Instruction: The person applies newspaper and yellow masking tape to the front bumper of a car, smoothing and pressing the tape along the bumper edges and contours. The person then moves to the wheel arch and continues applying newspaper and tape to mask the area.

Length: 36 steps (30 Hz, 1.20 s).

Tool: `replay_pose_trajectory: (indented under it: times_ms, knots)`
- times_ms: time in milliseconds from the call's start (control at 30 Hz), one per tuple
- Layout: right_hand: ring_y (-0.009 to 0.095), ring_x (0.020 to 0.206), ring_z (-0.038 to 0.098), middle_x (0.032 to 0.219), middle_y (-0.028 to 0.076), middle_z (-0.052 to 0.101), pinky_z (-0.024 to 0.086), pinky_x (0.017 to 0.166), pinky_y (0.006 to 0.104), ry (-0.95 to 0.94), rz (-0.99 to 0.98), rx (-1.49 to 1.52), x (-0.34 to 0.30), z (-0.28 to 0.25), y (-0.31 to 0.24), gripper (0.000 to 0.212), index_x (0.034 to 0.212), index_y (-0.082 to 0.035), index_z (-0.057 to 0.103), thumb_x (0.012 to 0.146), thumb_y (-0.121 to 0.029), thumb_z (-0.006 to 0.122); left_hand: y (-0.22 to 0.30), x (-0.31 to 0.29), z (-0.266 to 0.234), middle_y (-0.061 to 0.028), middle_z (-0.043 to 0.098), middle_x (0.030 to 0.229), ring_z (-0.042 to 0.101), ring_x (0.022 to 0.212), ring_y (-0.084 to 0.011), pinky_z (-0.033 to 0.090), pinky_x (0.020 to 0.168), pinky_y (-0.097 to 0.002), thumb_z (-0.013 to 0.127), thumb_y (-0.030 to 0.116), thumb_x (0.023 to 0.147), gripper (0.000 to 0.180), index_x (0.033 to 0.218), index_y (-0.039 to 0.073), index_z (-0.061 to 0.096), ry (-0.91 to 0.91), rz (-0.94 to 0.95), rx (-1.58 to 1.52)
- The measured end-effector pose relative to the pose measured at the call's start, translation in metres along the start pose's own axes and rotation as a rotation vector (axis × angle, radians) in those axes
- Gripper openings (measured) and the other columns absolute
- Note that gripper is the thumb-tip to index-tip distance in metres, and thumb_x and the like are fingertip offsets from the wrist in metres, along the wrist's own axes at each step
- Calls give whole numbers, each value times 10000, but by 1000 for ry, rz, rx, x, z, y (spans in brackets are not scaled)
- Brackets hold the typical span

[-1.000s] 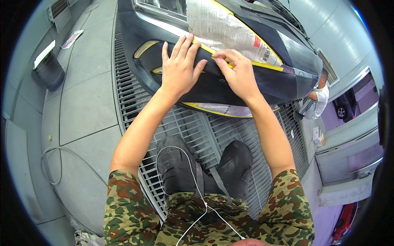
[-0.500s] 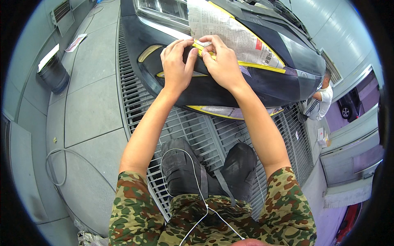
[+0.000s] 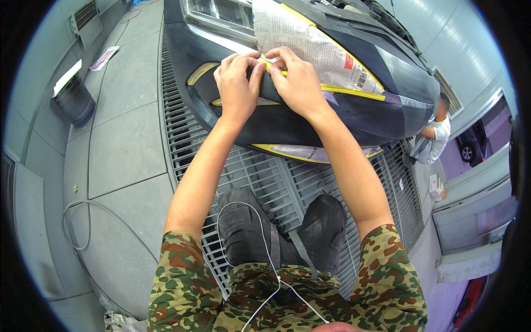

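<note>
Pinching the yellow tape in the grip of both left hand and right hand, closing thumb toward fingertips. Holding it just beside the newspaper sheet's lower left corner, near the headlight, along the dark bumper's upper edge. Extending both forearms over the floor grating.

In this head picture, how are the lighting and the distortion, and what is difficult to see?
In the head view, the floor grating bows along its left edge and corners go black; in the head view, pale glare streaks the upper-right wall; in the head view, the left hand and right hand look sharp but partly hide the yellow tape.
</note>
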State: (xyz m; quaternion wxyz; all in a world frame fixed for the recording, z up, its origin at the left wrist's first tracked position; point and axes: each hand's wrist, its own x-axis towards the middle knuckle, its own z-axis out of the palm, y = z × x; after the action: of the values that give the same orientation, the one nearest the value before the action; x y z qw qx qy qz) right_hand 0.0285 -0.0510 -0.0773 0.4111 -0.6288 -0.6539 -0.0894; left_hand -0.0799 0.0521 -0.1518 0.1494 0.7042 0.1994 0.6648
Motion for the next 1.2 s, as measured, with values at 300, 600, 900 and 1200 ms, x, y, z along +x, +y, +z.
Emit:
replay_pose_trajectory:
  times_ms: [300,600,900,1200]
  knots:
    - [330,811,753,980,91,674,612,702,456,41,-183,-430,-28,-24,-4,170,1080,-167,826,923,-161,763,-2,13,-1,-68,777,984,692,1018,-314,485,903,-433,790,135,932,99,918,61,726,58,95,110]
    - [254,742,738,944,41,664,597,630,391,61,-275,-717,-19,-11,0,222,1109,-213,834,907,-144,770,-9,20,0,-84,737,907,682,952,-322,509,859,-445,822,96,889,123,884,54,706,69,142,133]
    - [251,755,743,958,68,643,608,595,405,63,-357,-766,-19,-10,-1,205,1082,-158,815,915,-157,696,-11,17,3,-92,729,930,663,949,-329,514,872,-445,845,106,876,152,908,39,713,137,102,157]
    - [245,767,746,1004,63,641,618,605,391,35,-343,-792,-17,-9,-2,232,1118,-141,791,899,-172,720,9,-26,-6,-74,690,1409,606,1354,-276,418,1062,-454,753,203,968,405,1354,86,729,-44,340,395]
